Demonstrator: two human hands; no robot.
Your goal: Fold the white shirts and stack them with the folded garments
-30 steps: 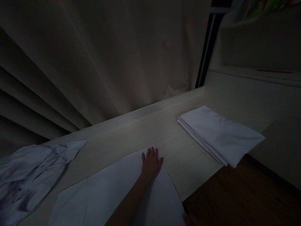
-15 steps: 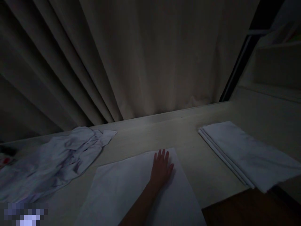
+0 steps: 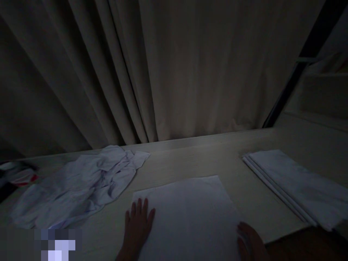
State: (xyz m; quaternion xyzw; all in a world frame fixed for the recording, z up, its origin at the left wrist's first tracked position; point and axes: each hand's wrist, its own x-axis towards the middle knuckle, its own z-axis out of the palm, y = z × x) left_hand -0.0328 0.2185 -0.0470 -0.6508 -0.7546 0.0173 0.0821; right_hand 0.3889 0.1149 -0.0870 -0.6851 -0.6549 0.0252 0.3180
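A flat white cloth (image 3: 190,214) lies spread on the pale wooden tabletop (image 3: 190,163) right in front of me. My left hand (image 3: 138,224) rests flat on the cloth's left edge, fingers apart. At the cloth's near right edge, close to the table's front edge, my right hand (image 3: 248,239) touches it; it is dim and partly cut off by the frame. Neither hand grips anything that I can see.
A crumpled heap of white cloths (image 3: 78,185) lies at the left. A stack of folded white cloths (image 3: 293,186) sits at the right, overhanging the table's front edge. Beige curtains (image 3: 174,72) hang behind the table. A red-and-white object (image 3: 19,175) lies at far left. The light is very low.
My left hand has slid from the cloth's far right corner to its left edge. My right hand has come into view at the near right edge. The view has shifted left.
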